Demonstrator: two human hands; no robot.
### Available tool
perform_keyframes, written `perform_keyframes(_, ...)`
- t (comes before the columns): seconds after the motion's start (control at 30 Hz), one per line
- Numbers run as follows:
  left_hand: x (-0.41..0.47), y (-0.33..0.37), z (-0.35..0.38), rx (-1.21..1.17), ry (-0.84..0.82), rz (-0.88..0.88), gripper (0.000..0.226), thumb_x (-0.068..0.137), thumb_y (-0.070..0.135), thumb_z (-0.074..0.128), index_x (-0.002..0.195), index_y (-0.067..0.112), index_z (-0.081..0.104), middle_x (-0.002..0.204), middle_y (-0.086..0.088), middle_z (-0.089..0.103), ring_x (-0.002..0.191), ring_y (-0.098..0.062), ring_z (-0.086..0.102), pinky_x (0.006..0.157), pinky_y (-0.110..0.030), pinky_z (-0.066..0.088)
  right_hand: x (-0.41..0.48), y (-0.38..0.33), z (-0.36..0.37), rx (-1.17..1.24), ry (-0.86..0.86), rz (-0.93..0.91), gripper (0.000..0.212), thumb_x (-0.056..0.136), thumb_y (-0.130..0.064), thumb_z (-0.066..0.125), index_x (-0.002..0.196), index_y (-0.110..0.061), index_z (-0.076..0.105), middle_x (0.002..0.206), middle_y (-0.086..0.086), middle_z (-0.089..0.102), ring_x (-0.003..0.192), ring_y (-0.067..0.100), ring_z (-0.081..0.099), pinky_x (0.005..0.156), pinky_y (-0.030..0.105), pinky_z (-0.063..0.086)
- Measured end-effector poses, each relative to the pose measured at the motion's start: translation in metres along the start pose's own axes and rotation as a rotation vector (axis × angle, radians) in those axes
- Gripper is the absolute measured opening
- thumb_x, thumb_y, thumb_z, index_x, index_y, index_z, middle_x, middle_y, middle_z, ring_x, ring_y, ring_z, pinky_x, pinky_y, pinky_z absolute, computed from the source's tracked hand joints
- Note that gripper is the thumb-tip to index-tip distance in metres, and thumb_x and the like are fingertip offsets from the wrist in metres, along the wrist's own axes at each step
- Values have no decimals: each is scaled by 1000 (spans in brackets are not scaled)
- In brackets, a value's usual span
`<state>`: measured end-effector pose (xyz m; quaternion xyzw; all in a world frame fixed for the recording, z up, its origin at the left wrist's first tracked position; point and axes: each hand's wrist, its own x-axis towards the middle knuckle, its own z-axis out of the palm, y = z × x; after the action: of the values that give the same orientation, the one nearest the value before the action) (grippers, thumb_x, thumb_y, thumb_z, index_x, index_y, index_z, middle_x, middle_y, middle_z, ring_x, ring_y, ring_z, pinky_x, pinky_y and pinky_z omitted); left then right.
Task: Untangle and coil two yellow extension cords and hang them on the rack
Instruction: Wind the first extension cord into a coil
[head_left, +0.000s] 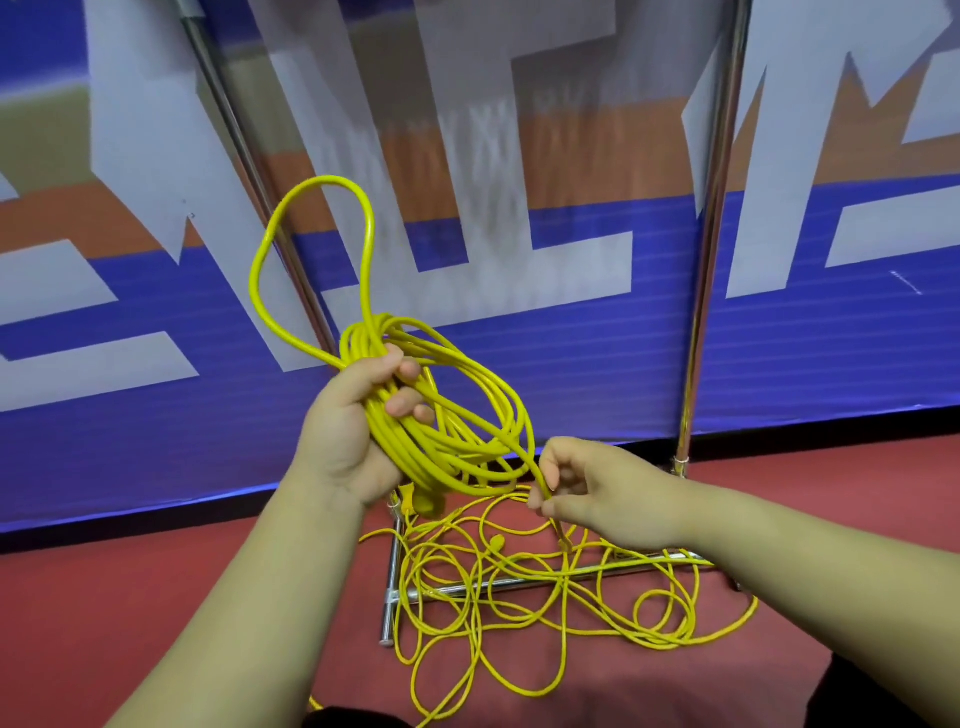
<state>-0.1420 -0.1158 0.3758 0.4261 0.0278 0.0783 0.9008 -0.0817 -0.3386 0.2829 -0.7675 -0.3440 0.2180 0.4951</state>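
Note:
My left hand (358, 421) grips a bundle of yellow cord coils (441, 447) held up in front of the rack. One large loop (270, 249) of the same cord stands up above the hand. My right hand (587, 493) pinches a single strand of the cord just right of the coils, and that strand runs down to the floor. A loose tangle of yellow cord (519, 597) lies on the red floor over the rack's base bars. A yellow plug (423, 501) hangs below the coils.
The metal rack has two chrome uprights (709, 249) and a low base frame (392, 587) on the red floor. A blue, white and orange banner wall (571, 364) stands close behind it. Dark clothing shows at the bottom edge.

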Motion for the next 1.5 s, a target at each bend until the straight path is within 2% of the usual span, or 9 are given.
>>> perform_keyframes(0.13,3,4,-18,136,117,56,5,78,15,62,81,13,64,68,0,56,40,-6,42,46,-21,46,6,-9,2,65,11,-14,24,93,7,60,87,-14,50,93,10,73,79,14,68,69,30,51)
perform_keyframes(0.27,5,-9,-45,421,293,0,18,82,5,69,98,5,60,65,-8,54,40,-14,44,46,-25,44,15,-19,-1,239,168,16,18,93,5,62,90,-11,56,97,17,75,76,17,69,62,28,52)
perform_keyframes(0.33,4,-14,-55,502,316,-70,11,88,8,68,91,4,58,58,-7,53,42,-17,43,47,-26,42,20,-25,-6,364,301,55,15,92,2,64,90,-12,58,98,20,74,74,18,70,64,33,55)
perform_keyframes(0.6,-10,-3,-46,365,72,-233,22,83,31,65,85,10,60,60,-2,43,38,-11,38,43,-25,41,32,-2,-32,252,552,209,13,89,-5,72,89,-16,64,70,11,68,70,21,68,59,32,54)
perform_keyframes(0.87,-17,9,-25,327,-40,-87,20,88,30,56,86,10,57,58,0,39,37,-9,36,44,-24,42,27,27,-41,-143,296,395,13,82,-6,73,86,-18,69,63,9,72,46,14,58,50,25,46)
perform_keyframes(1.07,-10,8,-27,324,21,-10,18,88,31,58,83,14,57,56,2,40,37,-8,36,44,-23,42,12,12,-40,-389,-21,390,14,81,-11,73,85,-24,71,72,8,74,50,13,58,49,19,45)
perform_keyframes(1.3,2,-10,-28,347,168,-38,22,87,36,62,83,15,57,59,2,45,42,-9,41,47,-24,43,-7,-19,-31,-370,-390,250,23,84,-4,70,91,-26,67,83,4,76,63,10,63,57,21,48)
perform_keyframes(1.4,5,-18,-26,280,184,-102,18,95,28,55,86,13,58,62,0,49,47,-12,47,51,-25,47,-11,-31,-25,-378,-416,172,25,85,-3,70,94,-26,66,74,-11,71,64,4,61,62,20,47)
perform_keyframes(1.5,6,-24,-25,237,156,-144,10,90,17,52,91,10,58,67,-3,52,52,-16,51,56,-27,50,-14,-42,-23,-342,-363,86,25,86,-1,66,97,-23,65,88,-2,75,69,3,61,63,17,47)
